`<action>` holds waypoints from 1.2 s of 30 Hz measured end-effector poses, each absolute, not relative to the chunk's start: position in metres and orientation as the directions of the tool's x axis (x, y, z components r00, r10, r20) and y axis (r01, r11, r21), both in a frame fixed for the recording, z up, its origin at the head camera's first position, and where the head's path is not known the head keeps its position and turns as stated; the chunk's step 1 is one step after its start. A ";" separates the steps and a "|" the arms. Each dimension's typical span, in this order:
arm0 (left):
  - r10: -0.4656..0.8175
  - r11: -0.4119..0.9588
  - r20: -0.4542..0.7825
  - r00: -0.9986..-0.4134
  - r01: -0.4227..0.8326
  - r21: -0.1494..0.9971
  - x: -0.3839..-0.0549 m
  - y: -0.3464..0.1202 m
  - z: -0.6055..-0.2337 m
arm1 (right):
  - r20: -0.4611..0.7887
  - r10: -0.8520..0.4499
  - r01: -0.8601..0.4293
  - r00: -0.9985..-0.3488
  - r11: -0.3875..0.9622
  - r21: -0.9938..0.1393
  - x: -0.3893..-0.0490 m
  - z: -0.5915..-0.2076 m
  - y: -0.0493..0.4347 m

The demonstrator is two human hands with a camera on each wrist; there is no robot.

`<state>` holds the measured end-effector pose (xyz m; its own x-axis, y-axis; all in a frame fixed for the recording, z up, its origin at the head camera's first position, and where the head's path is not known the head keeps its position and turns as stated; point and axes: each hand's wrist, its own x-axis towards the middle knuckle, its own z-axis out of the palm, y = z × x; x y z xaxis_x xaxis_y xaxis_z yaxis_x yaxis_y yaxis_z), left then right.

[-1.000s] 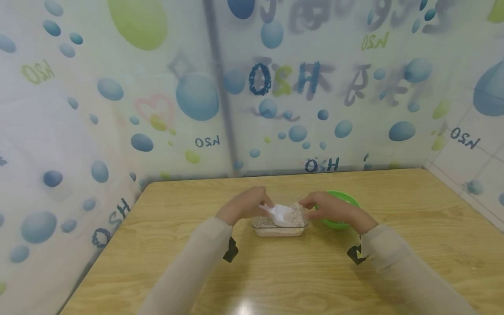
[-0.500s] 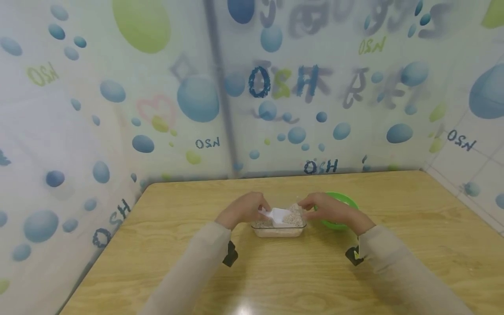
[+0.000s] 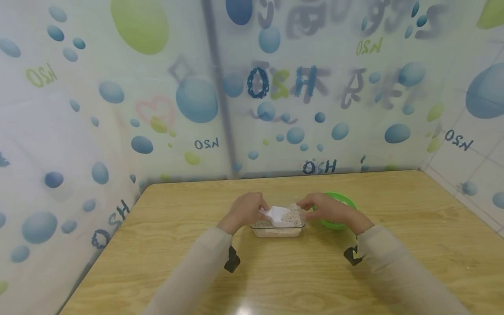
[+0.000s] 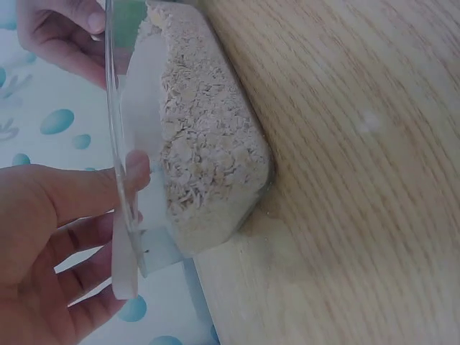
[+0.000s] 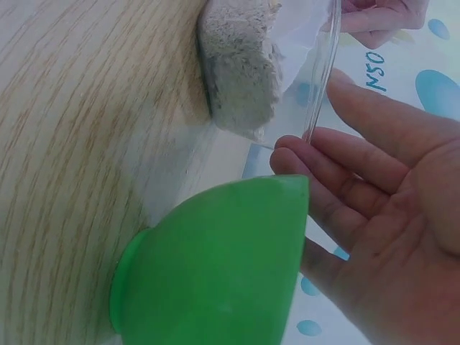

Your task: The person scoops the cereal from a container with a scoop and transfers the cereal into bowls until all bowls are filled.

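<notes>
A clear glass container [image 3: 277, 233] stands on the table, heaped with oat flakes [image 4: 205, 122], the pile higher toward its right side. My left hand [image 3: 246, 209] grips the handle of a white scoop [image 3: 278, 213], whose blade lies in the oats. In the left wrist view the handle [image 4: 124, 269] passes over the glass rim, between thumb and fingers. At the container's right end, my right hand [image 3: 330, 208] pinches the glass rim [image 5: 327, 75] between thumb and fingertips. Just under this hand sits a green bowl [image 5: 215, 266], close to its fingers.
The wooden table [image 3: 275, 280] runs back to a wall covering [image 3: 275, 131] printed with blue and green drops. From the head view, the bowl stands right of the container, partly hidden behind the right hand and wrist.
The scoop blade has tipped slightly and sits a little lower in the oats. The right hand keeps its place at the container's rim. The head view has shifted slightly.
</notes>
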<state>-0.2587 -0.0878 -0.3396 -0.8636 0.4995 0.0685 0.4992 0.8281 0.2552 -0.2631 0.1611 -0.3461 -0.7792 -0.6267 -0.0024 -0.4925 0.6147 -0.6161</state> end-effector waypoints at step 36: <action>0.483 0.810 0.127 -0.867 0.497 0.311 -0.267 -0.096 -0.321 | 0.027 -0.637 -0.532 -0.771 0.619 -0.578 -0.265 -0.330 0.179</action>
